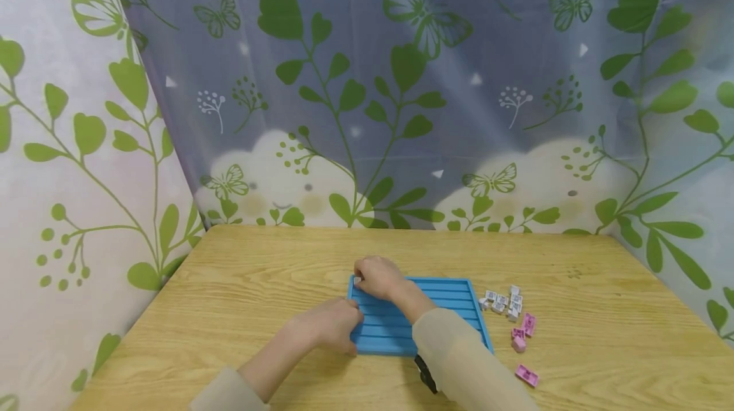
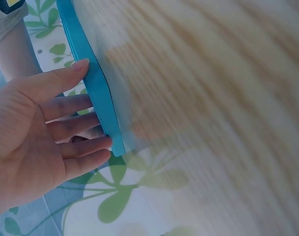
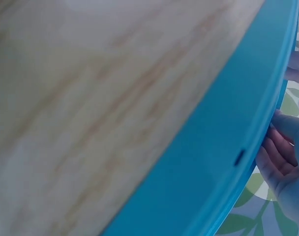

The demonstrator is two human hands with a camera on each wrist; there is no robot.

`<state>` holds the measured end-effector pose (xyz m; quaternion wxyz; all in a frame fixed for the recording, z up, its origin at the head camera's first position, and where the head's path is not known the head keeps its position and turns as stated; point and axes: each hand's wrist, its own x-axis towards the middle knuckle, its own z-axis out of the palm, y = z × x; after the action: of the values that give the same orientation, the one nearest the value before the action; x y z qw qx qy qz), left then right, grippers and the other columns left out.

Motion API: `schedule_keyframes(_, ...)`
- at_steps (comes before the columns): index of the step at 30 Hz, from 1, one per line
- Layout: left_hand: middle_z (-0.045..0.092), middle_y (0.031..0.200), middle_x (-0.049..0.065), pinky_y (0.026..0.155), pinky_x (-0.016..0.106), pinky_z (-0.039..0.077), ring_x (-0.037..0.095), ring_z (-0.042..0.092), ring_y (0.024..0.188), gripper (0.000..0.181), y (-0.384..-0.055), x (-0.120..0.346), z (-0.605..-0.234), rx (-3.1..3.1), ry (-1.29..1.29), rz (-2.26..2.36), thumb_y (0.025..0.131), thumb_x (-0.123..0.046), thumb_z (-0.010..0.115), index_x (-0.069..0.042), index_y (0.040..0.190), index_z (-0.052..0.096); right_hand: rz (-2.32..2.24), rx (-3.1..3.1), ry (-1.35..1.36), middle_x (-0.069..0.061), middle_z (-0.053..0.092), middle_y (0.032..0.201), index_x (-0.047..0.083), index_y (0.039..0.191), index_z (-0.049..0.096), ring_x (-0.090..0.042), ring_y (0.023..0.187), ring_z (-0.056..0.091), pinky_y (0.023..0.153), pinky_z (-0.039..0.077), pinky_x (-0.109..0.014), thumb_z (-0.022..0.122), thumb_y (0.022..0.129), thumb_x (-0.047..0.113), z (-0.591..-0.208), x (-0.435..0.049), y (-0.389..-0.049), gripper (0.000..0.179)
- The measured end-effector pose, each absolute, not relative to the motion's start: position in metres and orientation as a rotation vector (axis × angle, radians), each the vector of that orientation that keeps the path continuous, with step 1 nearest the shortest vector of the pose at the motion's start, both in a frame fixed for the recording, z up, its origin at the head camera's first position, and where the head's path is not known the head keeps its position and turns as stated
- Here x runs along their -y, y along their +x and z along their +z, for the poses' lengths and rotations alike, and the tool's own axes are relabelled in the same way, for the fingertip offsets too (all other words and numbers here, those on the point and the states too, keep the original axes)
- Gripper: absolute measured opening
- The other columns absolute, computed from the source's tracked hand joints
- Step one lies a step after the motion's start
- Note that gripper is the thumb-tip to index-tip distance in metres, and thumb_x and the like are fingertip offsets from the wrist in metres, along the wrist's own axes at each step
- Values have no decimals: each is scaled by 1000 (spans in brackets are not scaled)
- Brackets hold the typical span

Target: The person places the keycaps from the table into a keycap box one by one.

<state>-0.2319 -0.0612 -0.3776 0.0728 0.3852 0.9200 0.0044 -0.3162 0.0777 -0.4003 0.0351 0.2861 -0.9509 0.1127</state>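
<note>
- Resting our left hand (image 1: 335, 324), fingers fairly straight, against the left edge of the blue tray (image 1: 444, 286) on the table (image 1: 258, 271)
- Our right hand (image 1: 380, 277) pinches a white tile (image 1: 357, 281) at the tray's far-left corner (pink pieces (image 1: 519, 343) lie rightward)

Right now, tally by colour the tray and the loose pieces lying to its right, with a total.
Blue tray: 1
Pink pieces: 4
White pieces: about 8; they bunch together, so the exact number is hard to tell
Total: about 13
</note>
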Motion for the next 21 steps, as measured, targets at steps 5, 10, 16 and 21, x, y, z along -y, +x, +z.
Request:
schedule_keyframes(5,52,83,-3,70,23,44,7,46,73,36,-232,61,-377,-2763,1143,29,71,-28,79,-5,96,67,406,2944,860,-2,63,81,8,85,65,-16,72,56,65,45,-30,66,86,15,-398,-77,-317,7)
schedule_keyframes(10,51,82,-4,69,23,43,7,45,72,36,-232,62,-378,-2768,1148,26,71,-28,79,-5,95,66,418,2951,865,-2,62,78,7,85,65,-15,69,54,63,45,-28,64,87,14,-396,-76,-316,8)
schedule_keyframes(16,51,81,-4,70,24,43,8,45,72,37,-233,62,-380,-2776,1168,-6,70,-29,80,-5,95,67,390,2954,879,-2,60,76,7,84,63,-14,67,53,62,44,-28,63,88,13,-395,-75,-315,8)
schedule_keyframes(21,52,82,-3,71,24,44,8,46,73,38,-233,61,-379,-2771,1160,-8,70,-29,80,-5,97,67,382,2954,882,-2,61,77,7,84,63,-14,68,54,62,45,-27,63,88,13,-396,-74,-315,8)
